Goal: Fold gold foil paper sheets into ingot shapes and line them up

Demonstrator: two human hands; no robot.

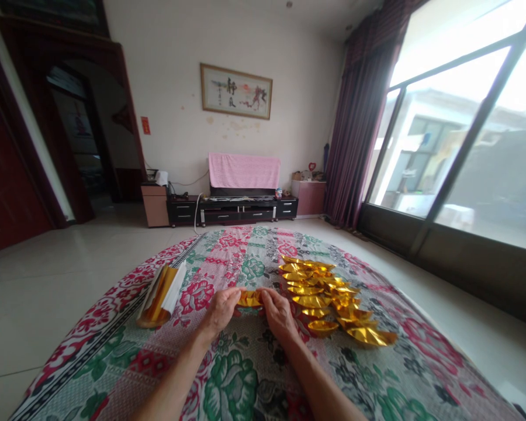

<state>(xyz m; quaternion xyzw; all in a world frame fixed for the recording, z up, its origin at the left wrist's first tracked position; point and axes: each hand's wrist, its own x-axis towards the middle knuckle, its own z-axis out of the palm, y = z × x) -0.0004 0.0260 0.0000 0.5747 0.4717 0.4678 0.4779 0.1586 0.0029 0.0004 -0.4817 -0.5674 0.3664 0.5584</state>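
Observation:
A small folded gold foil piece (249, 299) is held between my two hands above the patterned cloth. My left hand (222, 310) pinches its left end, and my right hand (279, 310) grips the right end. Several boat-shaped gold foil pieces (312, 302) lie in rows on the cloth, to the right of my right hand. Off to the left, a curled stack of gold and white sheets (161, 295) rests on the cloth.
The flowered cloth (232, 380) covers a rounded surface in front of me. Beyond it stand a low black cabinet (241, 214) and a screen under a pink cloth (244, 171). Large windows (464, 128) and a purple curtain (355, 117) are at the right.

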